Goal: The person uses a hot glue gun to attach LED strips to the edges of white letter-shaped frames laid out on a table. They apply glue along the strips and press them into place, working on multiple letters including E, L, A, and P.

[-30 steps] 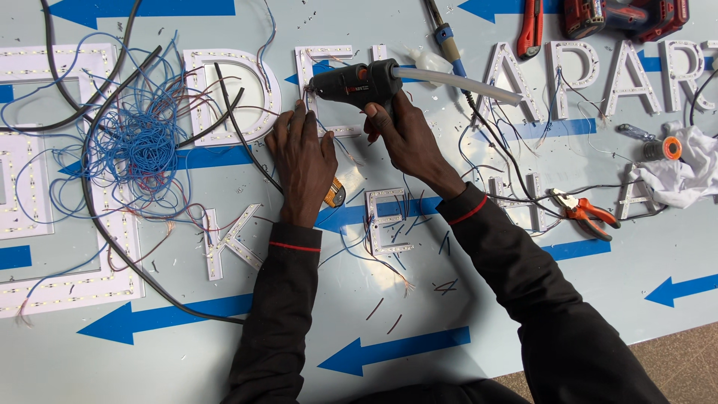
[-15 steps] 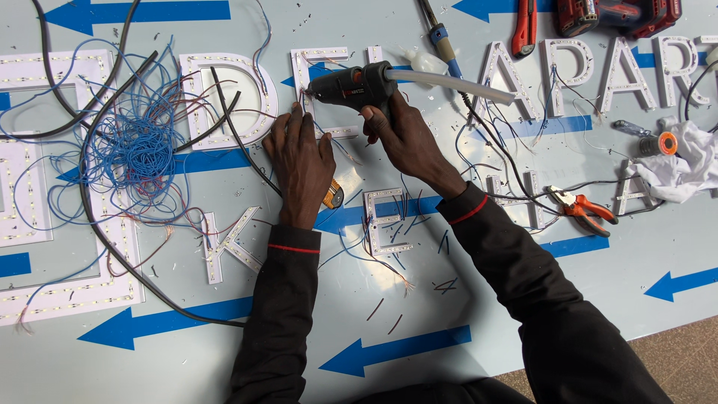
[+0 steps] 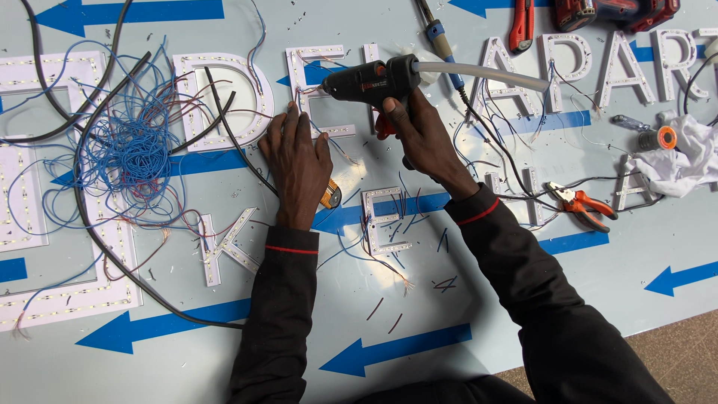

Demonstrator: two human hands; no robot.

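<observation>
We grip a black glue gun (image 3: 372, 80) in our right hand (image 3: 422, 135), fingers wrapped tight around its handle, nozzle pointing left at the white E letter (image 3: 318, 82) on the far side of the sheet (image 3: 224, 359). Our left hand (image 3: 298, 164) lies flat and spread, holding nothing, fingertips on the E's near edge. A blue wire tangle (image 3: 127, 150) sits to the left; orange pliers (image 3: 580, 203) lie to the right.
</observation>
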